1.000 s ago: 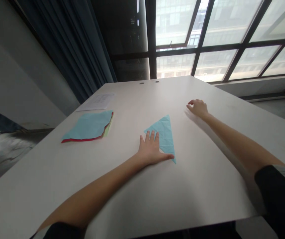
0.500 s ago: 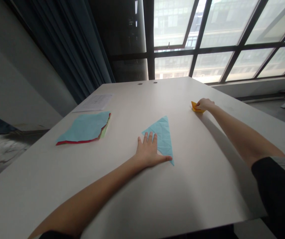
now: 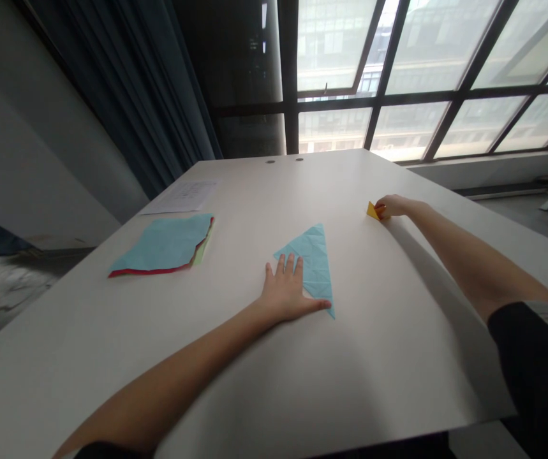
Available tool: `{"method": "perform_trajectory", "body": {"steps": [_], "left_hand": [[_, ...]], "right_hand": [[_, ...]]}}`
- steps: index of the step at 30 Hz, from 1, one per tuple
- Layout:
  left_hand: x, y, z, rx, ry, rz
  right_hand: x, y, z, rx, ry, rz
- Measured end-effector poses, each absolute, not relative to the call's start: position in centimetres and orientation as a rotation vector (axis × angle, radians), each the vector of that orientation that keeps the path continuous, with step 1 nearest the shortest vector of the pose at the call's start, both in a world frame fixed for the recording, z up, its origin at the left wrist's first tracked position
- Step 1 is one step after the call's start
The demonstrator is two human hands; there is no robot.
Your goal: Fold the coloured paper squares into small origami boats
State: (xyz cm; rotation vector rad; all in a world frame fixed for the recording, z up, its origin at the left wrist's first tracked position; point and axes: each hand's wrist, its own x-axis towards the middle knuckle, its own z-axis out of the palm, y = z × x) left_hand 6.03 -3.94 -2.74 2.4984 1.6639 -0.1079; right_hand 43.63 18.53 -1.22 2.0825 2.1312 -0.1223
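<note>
A light blue paper folded into a triangle (image 3: 318, 261) lies on the white table, with crease lines across it. My left hand (image 3: 284, 290) rests flat over its left part, fingers spread and thumb stretched along the lower edge. Farther off to the right, my right hand (image 3: 393, 205) pinches a small yellow folded paper (image 3: 373, 211), whose pointed left end shows beyond the fingers. Its other side is partly hidden by the hand.
A stack of coloured paper sheets (image 3: 163, 242), blue on top with red and green edges below, lies on the left. Behind it is a white printed sheet (image 3: 182, 196). The white table (image 3: 254, 191) reaches back towards a large window (image 3: 335, 127) and a dark blue curtain (image 3: 125, 76).
My right hand has shifted slightly down with the yellow folded paper, which is now turned at a different angle. My left hand and the blue triangle have stayed in place.
</note>
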Motion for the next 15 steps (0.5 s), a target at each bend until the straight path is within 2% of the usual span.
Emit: {"method": "perform_trajectory", "body": {"steps": [15], "left_hand": [[5.88,-3.81,-3.15,2.487,1.652,-0.096]], "right_hand": [[43.37,18.63,-0.48,2.051,2.121,0.011]]}}
